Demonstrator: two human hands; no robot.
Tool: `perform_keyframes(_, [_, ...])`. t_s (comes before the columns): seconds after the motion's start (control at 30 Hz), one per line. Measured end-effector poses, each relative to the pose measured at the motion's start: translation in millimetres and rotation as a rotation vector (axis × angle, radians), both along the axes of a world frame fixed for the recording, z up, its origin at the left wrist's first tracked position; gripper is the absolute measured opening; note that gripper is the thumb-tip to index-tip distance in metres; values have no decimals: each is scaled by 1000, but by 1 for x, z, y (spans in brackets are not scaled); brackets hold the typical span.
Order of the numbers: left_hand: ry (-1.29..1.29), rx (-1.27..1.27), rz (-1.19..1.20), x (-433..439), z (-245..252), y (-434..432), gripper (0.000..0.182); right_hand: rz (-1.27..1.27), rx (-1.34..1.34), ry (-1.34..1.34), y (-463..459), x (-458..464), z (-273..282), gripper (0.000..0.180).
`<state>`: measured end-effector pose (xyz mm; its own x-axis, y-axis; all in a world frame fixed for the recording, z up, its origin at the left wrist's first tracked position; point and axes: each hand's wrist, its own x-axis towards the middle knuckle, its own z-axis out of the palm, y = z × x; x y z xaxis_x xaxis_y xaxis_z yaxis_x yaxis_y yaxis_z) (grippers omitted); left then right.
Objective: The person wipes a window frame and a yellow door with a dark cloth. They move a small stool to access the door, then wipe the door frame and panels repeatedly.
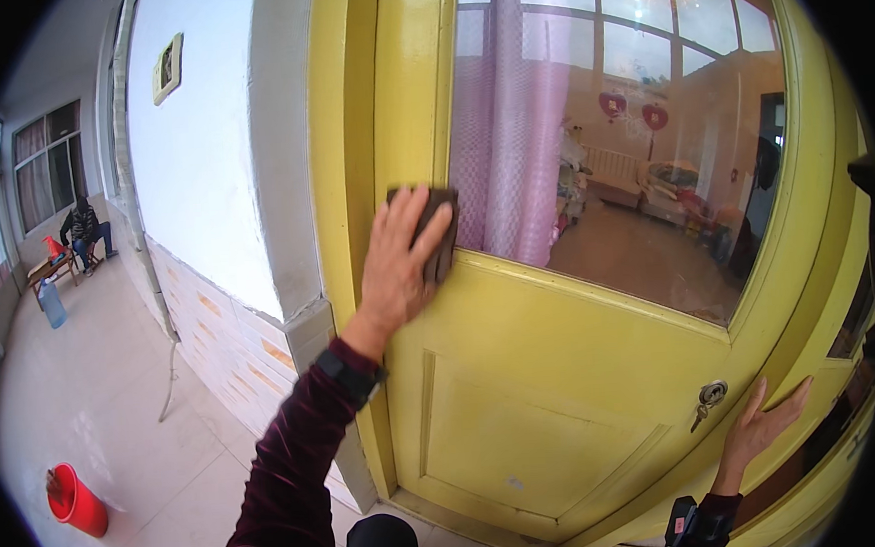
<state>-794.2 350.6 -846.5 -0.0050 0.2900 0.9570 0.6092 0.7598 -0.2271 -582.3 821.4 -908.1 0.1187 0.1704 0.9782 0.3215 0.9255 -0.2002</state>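
Observation:
A yellow door with a glass pane fills the middle of the head view. My left hand presses a folded dark brown cloth flat on the door's left stile, beside the pane's lower left corner. Low on the right, my right hand is empty with its fingers apart, near the door's right edge; whether it touches the frame I cannot tell. To its upper left, a lock with keys hanging from it sits on the door.
A red bucket with something brown at its rim stands on the tiled floor at lower left. Farther back, a person sits near a small wooden table and a blue plastic bottle. A partly tiled wall adjoins the door frame.

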Motion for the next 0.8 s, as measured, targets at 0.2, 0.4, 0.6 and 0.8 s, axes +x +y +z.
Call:
perform_keyframes(0.2, [-263,245,-44,18,-122,6,69,15,-4,18,-1,-1,1,64])
perform_keyframes(0.4, [-238,269,-24,14,-118,12,72,0,16,23,0,-3,0,63])
perform_keyframes(0.6, [48,311,-51,-17,35,18,66,-8,32,8,1,-3,0,64])
perform_keyframes(0.8, [104,155,-179,-29,134,-3,64,-4,23,-7,6,-4,-4,65])
